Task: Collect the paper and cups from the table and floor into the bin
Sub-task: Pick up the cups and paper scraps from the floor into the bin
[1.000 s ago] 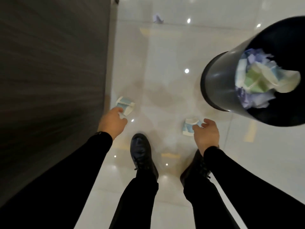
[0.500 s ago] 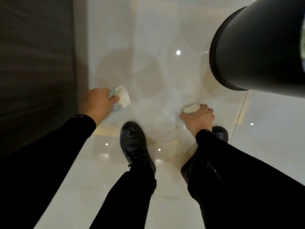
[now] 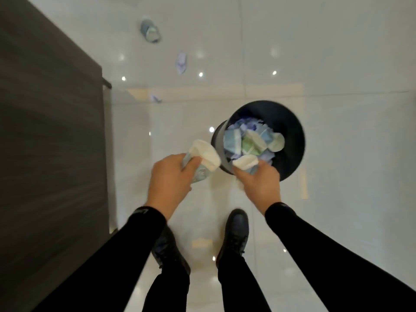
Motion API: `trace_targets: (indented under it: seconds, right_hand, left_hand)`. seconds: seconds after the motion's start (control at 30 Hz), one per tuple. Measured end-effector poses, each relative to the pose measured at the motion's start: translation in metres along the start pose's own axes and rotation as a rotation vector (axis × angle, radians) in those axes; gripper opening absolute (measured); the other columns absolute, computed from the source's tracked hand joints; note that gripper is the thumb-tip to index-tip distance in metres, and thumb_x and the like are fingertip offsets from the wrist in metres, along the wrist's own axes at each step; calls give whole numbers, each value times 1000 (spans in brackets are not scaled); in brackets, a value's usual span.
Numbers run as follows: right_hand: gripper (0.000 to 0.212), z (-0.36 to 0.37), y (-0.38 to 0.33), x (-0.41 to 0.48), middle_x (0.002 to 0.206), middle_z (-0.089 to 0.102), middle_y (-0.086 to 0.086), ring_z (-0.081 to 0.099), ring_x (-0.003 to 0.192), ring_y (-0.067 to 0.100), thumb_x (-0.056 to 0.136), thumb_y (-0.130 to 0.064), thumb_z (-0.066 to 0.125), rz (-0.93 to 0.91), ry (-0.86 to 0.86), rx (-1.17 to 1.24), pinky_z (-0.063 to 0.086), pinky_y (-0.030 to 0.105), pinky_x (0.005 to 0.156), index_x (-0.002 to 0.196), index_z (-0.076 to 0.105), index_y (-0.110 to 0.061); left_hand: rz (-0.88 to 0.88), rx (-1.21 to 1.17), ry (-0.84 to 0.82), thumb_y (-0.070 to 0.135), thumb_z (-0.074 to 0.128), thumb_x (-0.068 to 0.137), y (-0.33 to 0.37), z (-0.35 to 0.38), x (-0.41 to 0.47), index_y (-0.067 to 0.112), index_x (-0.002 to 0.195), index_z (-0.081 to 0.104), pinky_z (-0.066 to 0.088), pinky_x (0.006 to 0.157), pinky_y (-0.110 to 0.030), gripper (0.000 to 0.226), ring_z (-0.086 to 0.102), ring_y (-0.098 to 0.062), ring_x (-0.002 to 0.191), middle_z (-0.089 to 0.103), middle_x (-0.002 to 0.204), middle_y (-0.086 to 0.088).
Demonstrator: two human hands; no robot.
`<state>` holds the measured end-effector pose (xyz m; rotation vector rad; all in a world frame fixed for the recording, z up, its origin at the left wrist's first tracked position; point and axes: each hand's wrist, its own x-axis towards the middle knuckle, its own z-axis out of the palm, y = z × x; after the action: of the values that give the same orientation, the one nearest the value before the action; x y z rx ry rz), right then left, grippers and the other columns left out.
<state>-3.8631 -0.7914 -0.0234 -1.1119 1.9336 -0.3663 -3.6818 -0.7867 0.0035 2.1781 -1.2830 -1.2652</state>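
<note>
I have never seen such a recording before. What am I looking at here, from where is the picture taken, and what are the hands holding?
There is no machine: a person wears a camera on the head, which looks down at the person's own arms, legs and shoes. The left hand holds a paper cup. The right hand holds another cup at the rim of the black bin, which already contains cups and crumpled paper. The pale tiled floor is glossy. Farther away on it lie a cup and two scraps of paper, not yet collected. The dark surface on the left looks like the table.
</note>
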Motion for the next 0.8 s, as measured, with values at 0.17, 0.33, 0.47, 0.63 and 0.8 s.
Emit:
trace_targets:
  seconds: [0.17,0.33,0.47,0.63,0.8]
  right_hand:
    - [59,-71,-6,34,103,58,1,56,89,15,71,-19,79,207,36,215,42,25,75,121,51,-7]
    - [57,-90,5,37,98,62,7,61,88,22,78,-8,64,415,112,369,45,32,80,130,43,0]
    - [38,-77,39,24,91,58,14,61,98,33,83,-16,64,862,65,619,51,43,86,114,52,3]
    - [16,-45,58,37,89,62,17,61,78,29,93,-19,54,997,-203,953,52,38,84,98,57,-4]
    - [18,-35,47,57,93,61,27,63,66,35,89,10,33,931,-89,753,54,41,75,92,51,10]
  left_hand:
    - [129,-1,-147,29,58,84,88,50,5,18,105,61,53,73,-32,25,63,-22,82,68,97,-7]
    - [36,138,-309,26,56,85,102,68,11,22,126,46,49,88,-37,43,60,-28,102,64,118,-7]
    - [-104,315,-296,27,51,90,80,57,8,16,134,42,41,98,-34,46,55,-26,115,53,135,-7]
    - [-200,285,-260,27,49,91,49,41,23,19,133,45,41,97,-30,43,55,-19,113,54,133,-2]
    - [-249,257,-256,24,46,92,43,23,61,21,127,52,46,98,-34,36,58,-20,111,61,126,-1]
